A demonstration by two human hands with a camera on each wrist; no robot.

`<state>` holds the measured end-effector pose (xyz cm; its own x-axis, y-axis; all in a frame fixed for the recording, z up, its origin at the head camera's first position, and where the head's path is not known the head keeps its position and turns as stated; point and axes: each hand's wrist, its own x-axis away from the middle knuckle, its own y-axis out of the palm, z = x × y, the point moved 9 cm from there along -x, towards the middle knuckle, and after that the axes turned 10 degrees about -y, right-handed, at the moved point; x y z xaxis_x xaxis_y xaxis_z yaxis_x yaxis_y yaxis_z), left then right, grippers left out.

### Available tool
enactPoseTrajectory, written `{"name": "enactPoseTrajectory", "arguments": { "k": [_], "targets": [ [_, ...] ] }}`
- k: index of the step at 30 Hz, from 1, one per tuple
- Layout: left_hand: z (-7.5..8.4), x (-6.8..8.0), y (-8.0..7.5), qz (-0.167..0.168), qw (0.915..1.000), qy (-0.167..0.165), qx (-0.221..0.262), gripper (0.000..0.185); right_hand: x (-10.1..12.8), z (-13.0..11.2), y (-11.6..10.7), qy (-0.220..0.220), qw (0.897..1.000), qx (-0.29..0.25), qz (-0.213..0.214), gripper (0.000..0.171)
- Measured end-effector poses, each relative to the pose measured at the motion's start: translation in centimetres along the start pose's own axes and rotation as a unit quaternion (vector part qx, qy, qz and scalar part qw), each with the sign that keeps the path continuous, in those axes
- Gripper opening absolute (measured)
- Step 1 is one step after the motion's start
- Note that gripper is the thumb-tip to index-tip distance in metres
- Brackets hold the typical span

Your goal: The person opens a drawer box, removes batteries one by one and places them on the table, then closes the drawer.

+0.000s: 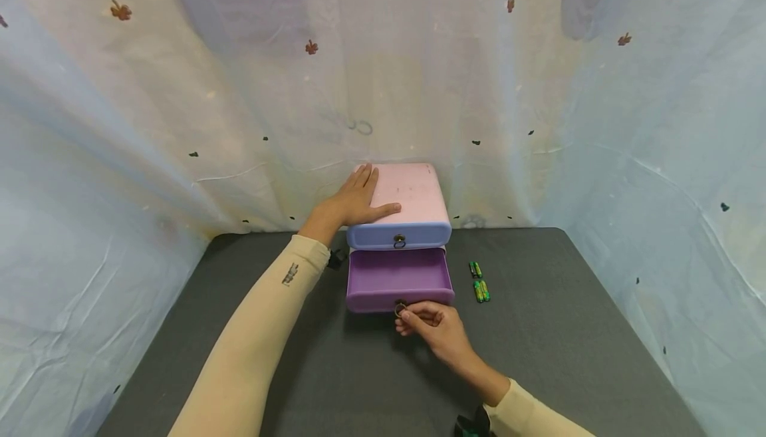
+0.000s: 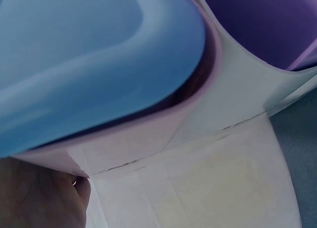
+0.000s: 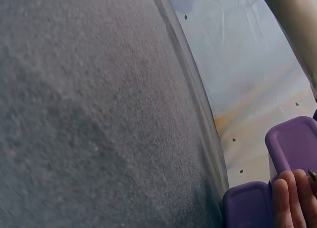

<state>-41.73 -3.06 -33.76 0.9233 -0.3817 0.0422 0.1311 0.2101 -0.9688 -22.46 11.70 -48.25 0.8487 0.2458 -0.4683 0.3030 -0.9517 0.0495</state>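
Purple drawer [image 1: 397, 281]: pulled out below the blue drawer [image 1: 399, 234], seemingly empty.
Right hand [image 1: 433, 326]: pinches its ring pull [image 1: 399, 308]; pull straight.
Left hand [image 1: 353, 201]: spread flat on the cabinet top [image 1: 413, 191], steadying.

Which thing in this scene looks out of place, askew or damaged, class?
Nothing looks damaged or spilled. The purple drawer stands pulled out of the cabinet, the right hand pinching its ring. The batteries lie loose on the table beside it.
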Motion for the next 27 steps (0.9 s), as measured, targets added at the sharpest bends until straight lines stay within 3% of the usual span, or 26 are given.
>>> {"name": "enactPoseTrajectory", "arguments": {
  "k": [27],
  "targets": [
    [-0.2,-0.3,0.3,0.001,1.0000,-0.004,0.000,0.115,-1.9,1.0,-0.5,0.033,0.999,0.008,0.032,0.020]
  ]
}}
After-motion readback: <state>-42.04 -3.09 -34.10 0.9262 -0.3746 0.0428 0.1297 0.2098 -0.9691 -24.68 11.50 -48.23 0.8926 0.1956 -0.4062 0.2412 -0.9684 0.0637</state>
